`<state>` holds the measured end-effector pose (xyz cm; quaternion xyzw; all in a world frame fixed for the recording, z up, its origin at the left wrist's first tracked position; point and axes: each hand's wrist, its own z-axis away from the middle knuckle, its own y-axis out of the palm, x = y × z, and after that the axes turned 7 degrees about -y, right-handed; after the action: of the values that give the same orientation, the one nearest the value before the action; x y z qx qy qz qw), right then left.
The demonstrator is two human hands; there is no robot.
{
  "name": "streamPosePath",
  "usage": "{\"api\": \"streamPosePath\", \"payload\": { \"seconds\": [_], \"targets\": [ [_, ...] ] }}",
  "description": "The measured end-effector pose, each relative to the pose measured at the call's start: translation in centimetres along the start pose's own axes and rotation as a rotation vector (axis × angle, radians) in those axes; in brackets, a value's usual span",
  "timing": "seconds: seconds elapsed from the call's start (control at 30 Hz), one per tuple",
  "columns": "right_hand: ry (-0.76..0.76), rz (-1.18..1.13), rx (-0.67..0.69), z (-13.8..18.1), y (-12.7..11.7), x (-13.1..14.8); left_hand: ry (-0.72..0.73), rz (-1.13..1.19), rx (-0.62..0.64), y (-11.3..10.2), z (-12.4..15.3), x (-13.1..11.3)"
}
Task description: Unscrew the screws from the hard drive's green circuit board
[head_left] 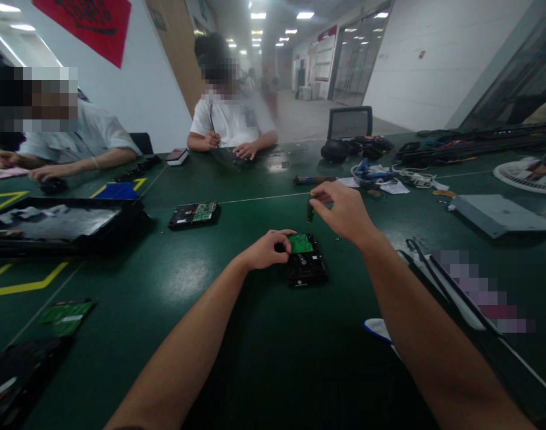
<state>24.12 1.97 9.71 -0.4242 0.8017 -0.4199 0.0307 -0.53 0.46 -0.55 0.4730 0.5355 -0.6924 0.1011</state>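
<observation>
From my remote seat, I couldn't make out the tip of the slim tool (pixel 309 211) in the right hand (pixel 344 214), and the left hand (pixel 264 249) hid part of the left edge of the hard drive (pixel 315 266). Toward four o'clock, the right forearm (pixel 414 304) covered some of a blue-edged white thing (pixel 377 327); my view cropped a black tray (pixel 35 246) at nine o'clock and a round white grille (pixel 507 179) at three.

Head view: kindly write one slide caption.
Left hand touching a hard drive, right hand gripping a screwdriver-like tool, over a green table.
</observation>
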Motion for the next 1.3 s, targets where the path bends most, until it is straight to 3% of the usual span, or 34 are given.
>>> {"api": "streamPosePath", "payload": {
  "seconds": [0.17, 0.4, 0.63, 0.9, 1.1, 1.3],
  "targets": [
    [0.071, -0.010, -0.016, 0.00, 0.03, -0.05, -0.009, -0.003, 0.005, -0.06, 0.09, -0.08],
    [-0.003, 0.002, -0.002, -0.01, 0.00, 0.11, -0.015, -0.009, 0.014, -0.14, 0.11, -0.02],
    [0.081, -0.039, -0.043, 0.01, 0.19, -0.04, -0.012, -0.022, 0.011, -0.07, 0.04, 0.08],
    [-0.013, -0.007, -0.005, 0.01, 0.11, -0.09, -0.007, -0.016, 0.008, -0.09, 0.07, 0.10],
    [0.090, -0.069, -0.045, 0.03, 0.19, 0.15, -0.015, -0.011, 0.011, -0.05, 0.02, 0.11],
    [0.047, -0.086, -0.023, -0.03, 0.15, 0.09, -0.013, -0.010, 0.009, 0.02, -0.02, 0.21]
  ]
}}
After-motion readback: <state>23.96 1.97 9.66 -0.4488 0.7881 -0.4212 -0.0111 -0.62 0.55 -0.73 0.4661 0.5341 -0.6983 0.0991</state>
